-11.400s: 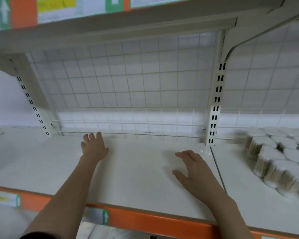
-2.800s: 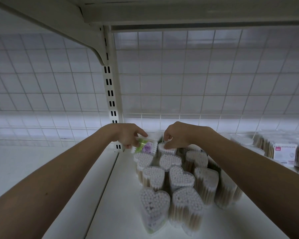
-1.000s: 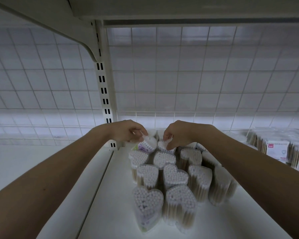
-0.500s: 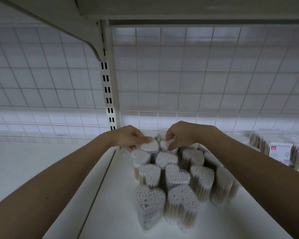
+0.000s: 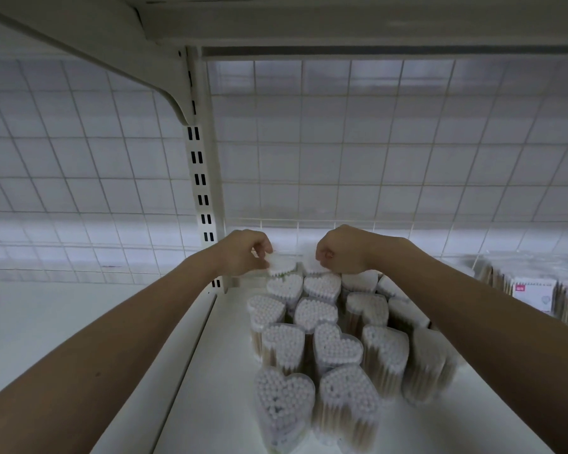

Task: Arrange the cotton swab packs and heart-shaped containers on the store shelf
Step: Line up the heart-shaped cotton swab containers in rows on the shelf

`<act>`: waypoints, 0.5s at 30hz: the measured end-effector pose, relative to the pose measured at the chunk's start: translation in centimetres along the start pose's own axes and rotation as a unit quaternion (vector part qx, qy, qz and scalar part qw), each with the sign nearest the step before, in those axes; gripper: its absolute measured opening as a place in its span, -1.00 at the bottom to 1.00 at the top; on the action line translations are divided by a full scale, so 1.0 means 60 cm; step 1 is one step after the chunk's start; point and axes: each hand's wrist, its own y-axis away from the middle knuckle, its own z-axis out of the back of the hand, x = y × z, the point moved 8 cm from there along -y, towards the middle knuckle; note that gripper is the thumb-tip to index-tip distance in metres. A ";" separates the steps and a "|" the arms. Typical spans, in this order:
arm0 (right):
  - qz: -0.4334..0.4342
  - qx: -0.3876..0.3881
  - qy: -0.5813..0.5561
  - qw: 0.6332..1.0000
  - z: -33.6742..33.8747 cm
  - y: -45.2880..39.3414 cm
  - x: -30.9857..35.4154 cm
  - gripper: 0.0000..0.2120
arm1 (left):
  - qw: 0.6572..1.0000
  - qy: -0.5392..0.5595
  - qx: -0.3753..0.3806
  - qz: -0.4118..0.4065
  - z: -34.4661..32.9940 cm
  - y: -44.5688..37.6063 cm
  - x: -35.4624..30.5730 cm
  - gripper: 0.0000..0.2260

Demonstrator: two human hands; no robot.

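no legible text anywhere

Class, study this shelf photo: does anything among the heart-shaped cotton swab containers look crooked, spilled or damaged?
Nothing is spilled or visibly damaged. The clear heart-shaped containers of white cotton swabs stand upright on the white shelf, but loosely, hearts turned at differing angles. The left hand and right hand each pinch a back-row container.

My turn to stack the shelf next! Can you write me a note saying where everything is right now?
Left hand pinches the back-left clear heart-shaped cotton swab container.
Right hand grips the container beside it.
Other heart containers stand clustered in rows on the white metal shelf.
Flat swab packs with white labels stand far right.
Left: straighten the front rows.
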 end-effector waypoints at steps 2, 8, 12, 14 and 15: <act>0.003 0.004 0.017 1.000 0.000 -0.010 -0.002 -0.70 | 0.998 -0.056 0.007 -0.042 -0.006 -0.012 -0.009 -0.75; 0.007 0.021 0.030 0.999 -0.014 -0.033 0.001 -0.61 | 0.978 -0.181 0.077 -0.074 -0.044 -0.035 -0.019 -0.61; 0.006 0.019 0.027 0.999 -0.019 -0.039 0.001 -0.62 | 0.974 -0.200 0.076 -0.068 -0.033 -0.032 -0.015 -0.63; 0.008 0.017 0.029 0.999 -0.019 -0.041 0.003 -0.63 | 0.973 -0.206 0.079 -0.062 -0.025 -0.027 -0.008 -0.63; 0.009 0.015 0.031 0.999 -0.019 -0.043 0.003 -0.63 | 0.973 -0.209 0.081 -0.055 -0.020 -0.025 -0.002 -0.63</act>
